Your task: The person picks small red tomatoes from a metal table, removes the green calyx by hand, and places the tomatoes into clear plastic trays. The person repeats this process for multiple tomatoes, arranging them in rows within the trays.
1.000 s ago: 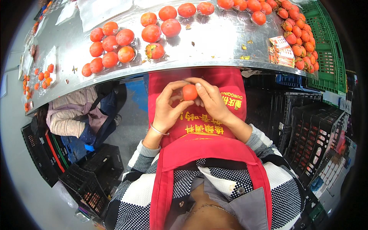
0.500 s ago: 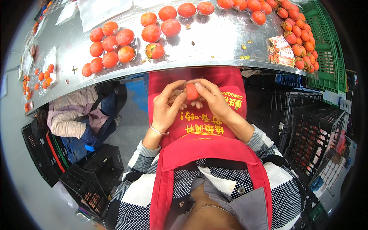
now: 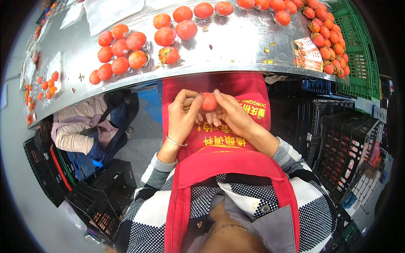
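Just off the table's front edge, in front of my red apron, I hold one orange-red persimmon between both hands. My left hand pinches at its left side with thumb and forefinger. The fingers of my right hand cradle it from below and the right, the thumb against its side. On the metal table several persimmons sit in clear plastic trays. One persimmon with a green-brown calyx lies nearest the edge, in the middle group.
At the right, a heap of persimmons lies against a green crate, beside a stack of printed labels. Scraps of calyx dot the table. Black crates stand low on the right; another person is at the left.
The persimmon has turned a little in my hands, showing more of its smooth side. My left fingers have come lower beside it, and my right thumb has shifted to its right edge.
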`<state>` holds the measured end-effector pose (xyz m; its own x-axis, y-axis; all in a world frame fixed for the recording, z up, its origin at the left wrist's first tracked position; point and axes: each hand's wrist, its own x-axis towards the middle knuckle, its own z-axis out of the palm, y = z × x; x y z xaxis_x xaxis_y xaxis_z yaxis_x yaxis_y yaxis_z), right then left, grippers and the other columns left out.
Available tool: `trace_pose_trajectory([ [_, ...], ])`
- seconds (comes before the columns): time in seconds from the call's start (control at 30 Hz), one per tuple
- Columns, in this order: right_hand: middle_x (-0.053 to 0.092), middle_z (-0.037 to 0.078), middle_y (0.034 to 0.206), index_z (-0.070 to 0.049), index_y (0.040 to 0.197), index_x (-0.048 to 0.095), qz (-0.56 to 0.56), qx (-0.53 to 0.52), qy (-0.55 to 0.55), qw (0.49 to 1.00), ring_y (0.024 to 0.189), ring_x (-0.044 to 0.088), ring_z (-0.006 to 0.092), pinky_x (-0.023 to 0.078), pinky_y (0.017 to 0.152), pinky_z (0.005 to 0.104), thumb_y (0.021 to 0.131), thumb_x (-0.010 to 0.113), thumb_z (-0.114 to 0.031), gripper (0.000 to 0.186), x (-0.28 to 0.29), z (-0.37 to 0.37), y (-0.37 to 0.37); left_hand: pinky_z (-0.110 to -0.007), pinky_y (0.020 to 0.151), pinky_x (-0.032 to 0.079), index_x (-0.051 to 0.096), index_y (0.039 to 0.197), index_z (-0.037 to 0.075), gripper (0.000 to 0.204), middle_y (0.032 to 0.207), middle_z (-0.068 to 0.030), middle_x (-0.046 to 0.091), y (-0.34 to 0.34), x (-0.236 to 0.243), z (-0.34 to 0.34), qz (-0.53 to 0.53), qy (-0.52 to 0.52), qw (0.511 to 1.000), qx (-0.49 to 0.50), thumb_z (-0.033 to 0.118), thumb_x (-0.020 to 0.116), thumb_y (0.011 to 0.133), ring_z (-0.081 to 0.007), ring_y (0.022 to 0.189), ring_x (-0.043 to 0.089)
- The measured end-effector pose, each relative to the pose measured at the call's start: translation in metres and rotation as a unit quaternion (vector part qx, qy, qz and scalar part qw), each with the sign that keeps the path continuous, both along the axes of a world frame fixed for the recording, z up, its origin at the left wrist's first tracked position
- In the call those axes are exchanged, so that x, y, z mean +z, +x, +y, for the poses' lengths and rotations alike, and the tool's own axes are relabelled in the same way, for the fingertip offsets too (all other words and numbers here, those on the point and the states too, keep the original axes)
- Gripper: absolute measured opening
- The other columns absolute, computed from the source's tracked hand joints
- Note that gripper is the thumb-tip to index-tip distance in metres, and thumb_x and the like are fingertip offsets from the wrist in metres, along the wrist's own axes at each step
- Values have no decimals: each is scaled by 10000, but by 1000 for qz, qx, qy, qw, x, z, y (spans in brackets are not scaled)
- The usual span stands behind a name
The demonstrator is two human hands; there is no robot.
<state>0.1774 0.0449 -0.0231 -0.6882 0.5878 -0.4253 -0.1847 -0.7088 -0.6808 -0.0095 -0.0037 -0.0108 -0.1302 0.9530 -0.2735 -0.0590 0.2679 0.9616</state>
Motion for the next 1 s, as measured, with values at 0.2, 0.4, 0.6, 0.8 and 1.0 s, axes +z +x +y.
trace_pose_trajectory([
  [0.2,655,17,802,-71,1103,635,-24,-28,10,999,630,603,71,462,559,210,1153,414,-537,518,3,-2,-4,-214,501,448,671,1255,-37,283,761,-41,707,2,8,0,-38,0,999,-20,147,717,1045,-46,565,583],
  [0.4,644,13,814,-69,1125,645,-2,-19,-12,1000,654,576,75,452,588,217,1156,405,-536,526,-4,-1,-2,-187,475,400,672,1349,-27,342,774,-18,693,-3,7,3,-36,-23,998,-50,187,667,1082,-40,557,571],
  [0.6,665,17,849,-58,1122,669,54,-13,-53,997,675,569,76,435,587,224,1157,370,-555,581,-10,3,0,-189,462,389,660,1380,-32,349,737,-9,674,-2,12,3,-37,-13,997,-63,170,638,1096,-42,533,558],
  [0.8,665,13,862,-53,1160,678,73,-20,-72,995,677,561,76,433,592,235,1161,364,-548,586,-10,3,3,-190,468,397,652,1395,-33,345,746,-2,678,2,18,3,-17,2,998,-68,132,629,1093,-37,551,573],
  [1.0,673,0,917,-58,1192,671,83,-23,-41,995,723,570,66,443,623,232,1156,407,-532,544,-13,3,4,-189,482,413,644,1378,-16,337,778,-2,692,3,19,3,-12,9,997,-73,87,675,1059,-29,586,592],
])
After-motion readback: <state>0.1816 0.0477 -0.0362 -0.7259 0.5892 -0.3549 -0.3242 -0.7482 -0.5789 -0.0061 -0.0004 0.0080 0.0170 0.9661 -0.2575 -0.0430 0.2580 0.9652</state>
